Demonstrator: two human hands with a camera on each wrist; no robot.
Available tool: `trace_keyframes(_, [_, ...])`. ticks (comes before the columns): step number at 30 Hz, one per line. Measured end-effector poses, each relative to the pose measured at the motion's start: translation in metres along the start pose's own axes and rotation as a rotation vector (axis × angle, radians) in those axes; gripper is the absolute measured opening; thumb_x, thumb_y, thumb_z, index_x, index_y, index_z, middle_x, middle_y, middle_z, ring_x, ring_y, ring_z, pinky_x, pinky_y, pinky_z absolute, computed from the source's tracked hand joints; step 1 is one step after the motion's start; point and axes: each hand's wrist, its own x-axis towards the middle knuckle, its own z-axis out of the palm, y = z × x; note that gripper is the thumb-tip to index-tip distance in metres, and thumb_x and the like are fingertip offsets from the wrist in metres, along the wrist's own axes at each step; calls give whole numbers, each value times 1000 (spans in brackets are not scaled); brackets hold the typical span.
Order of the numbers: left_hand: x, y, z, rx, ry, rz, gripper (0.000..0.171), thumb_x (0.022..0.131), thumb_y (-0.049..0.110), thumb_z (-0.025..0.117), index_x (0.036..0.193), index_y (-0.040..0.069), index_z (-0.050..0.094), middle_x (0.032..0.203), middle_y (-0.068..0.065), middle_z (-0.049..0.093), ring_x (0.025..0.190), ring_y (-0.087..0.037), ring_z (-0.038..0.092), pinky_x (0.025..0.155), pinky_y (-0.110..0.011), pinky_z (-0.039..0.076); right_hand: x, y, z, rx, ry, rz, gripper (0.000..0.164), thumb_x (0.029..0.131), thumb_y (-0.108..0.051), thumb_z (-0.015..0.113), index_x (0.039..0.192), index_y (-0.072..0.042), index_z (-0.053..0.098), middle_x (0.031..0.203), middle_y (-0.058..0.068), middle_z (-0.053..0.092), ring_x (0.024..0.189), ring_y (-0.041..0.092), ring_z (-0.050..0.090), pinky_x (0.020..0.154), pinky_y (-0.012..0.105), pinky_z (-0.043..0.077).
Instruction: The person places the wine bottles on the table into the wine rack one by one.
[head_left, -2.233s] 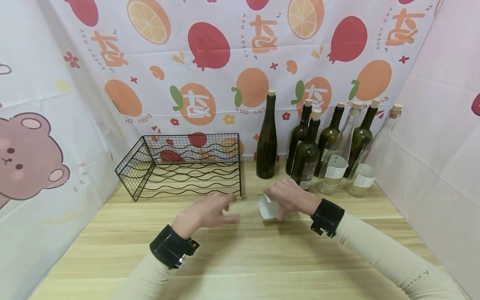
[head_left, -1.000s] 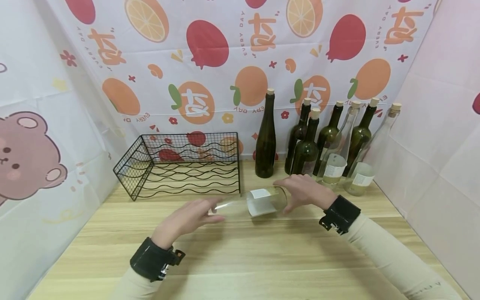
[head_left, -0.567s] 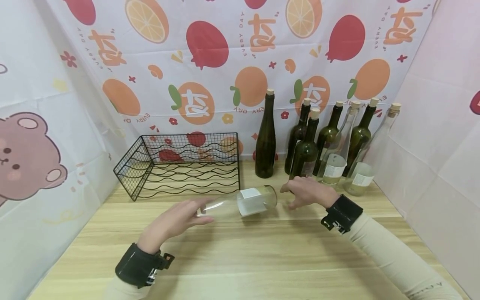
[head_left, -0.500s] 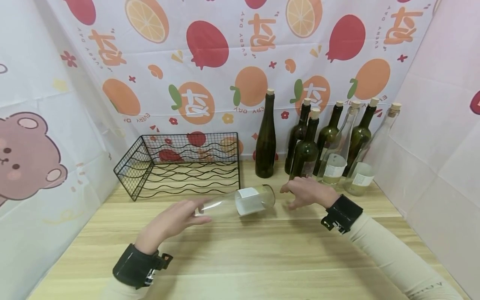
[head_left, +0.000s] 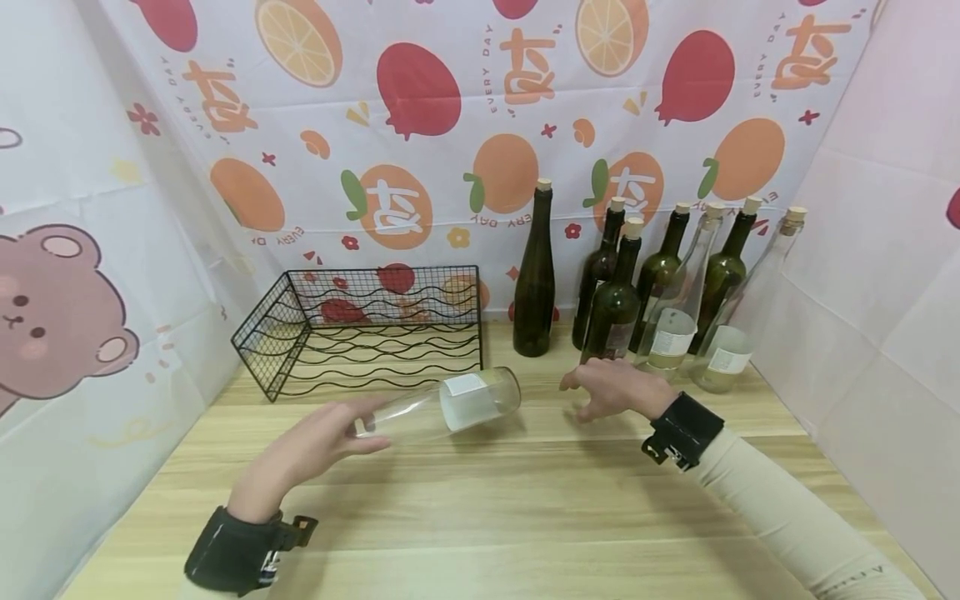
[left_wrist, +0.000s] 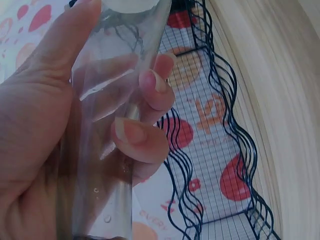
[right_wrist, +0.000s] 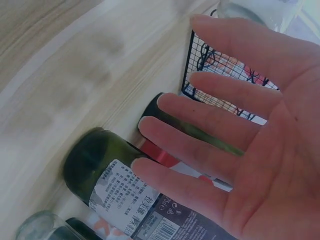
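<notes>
My left hand (head_left: pixel 318 442) grips the neck end of a clear glass bottle (head_left: pixel 427 412), which lies sideways with its base toward the right. In the left wrist view, fingers and thumb curl round the bottle's glass (left_wrist: pixel 105 150). The bottle is in front of the black wire wine rack (head_left: pixel 375 385); whether it touches the tabletop cannot be told. My right hand (head_left: pixel 618 387) holds nothing, its fingers spread and relaxed in the right wrist view. A dark green wine bottle (head_left: pixel 611 308) with a label stands just behind that hand.
A tall corked green bottle (head_left: pixel 532 292) stands right of the rack. Several corked bottles, green and clear, such as a clear bottle (head_left: pixel 723 358), crowd the back right. A patterned cloth (head_left: pixel 450 108) hangs behind the wooden table (head_left: pixel 510 517).
The right hand first held the clear bottle too, then let go of its base. My left hand has carried the bottle leftward, while the right hand stays near the green bottles.
</notes>
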Motion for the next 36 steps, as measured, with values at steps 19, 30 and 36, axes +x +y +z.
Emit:
trace_keyframes(19, [-18, -24, -11, 14, 43, -53, 66, 95, 40, 73, 143, -1, 56, 102, -5, 70, 73, -1, 56, 65, -23, 49, -1, 2, -1, 20, -18, 0, 52, 88, -26, 80, 136, -13, 66, 131, 14, 70, 114, 33, 69, 75, 42, 57])
trace_keyframes(30, [-15, -39, -12, 55, 85, -57, 65, 94, 38, 74, 140, -4, 58, 103, -7, 72, 76, -2, 57, 67, -23, 50, -3, 6, 2, 18, -5, -15, 51, 87, -26, 81, 134, -11, 68, 130, 12, 71, 107, 31, 71, 74, 41, 55])
trace_keyframes(36, [-14, -46, -11, 57, 107, -49, 65, 93, 35, 75, 140, -6, 58, 102, -5, 72, 70, 1, 53, 63, -22, 48, -4, 6, 2, 6, 1, -7, 52, 86, -28, 82, 134, -13, 68, 133, 8, 71, 113, 31, 69, 78, 45, 55])
